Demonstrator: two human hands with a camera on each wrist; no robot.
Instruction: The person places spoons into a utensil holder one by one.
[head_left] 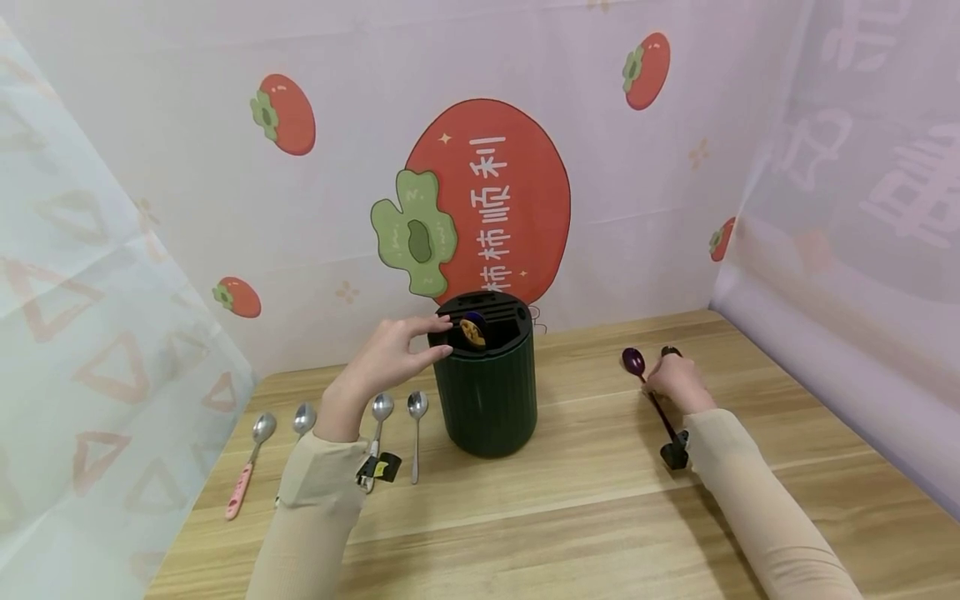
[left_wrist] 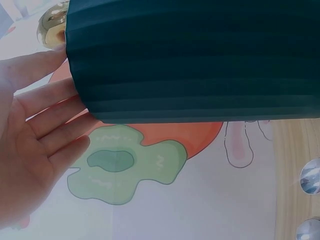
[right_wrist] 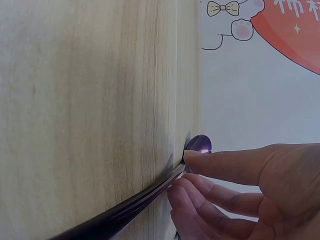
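Note:
A dark green ribbed utensil holder [head_left: 487,408] with a black slotted top stands on the table. My left hand [head_left: 390,350] is at its rim, fingers fairly straight and touching the edge. In the left wrist view, a gold spoon bowl [left_wrist: 52,30] shows beside the thumb, above the rim. The lower part of that spoon is hidden inside the holder. At the right, my right hand [head_left: 678,383] pinches the handle of a dark purple spoon [head_left: 633,362] just below its bowl. Past those knuckles the dark bowl of another utensil [head_left: 671,352] shows, mostly hidden.
Left of the holder lie several metal spoons, among them a pink-handled spoon [head_left: 240,492] and a slim silver spoon [head_left: 416,433]. My left forearm partly covers others. A printed cloth [head_left: 337,208] hangs behind the wooden table [head_left: 570,517] and along its sides.

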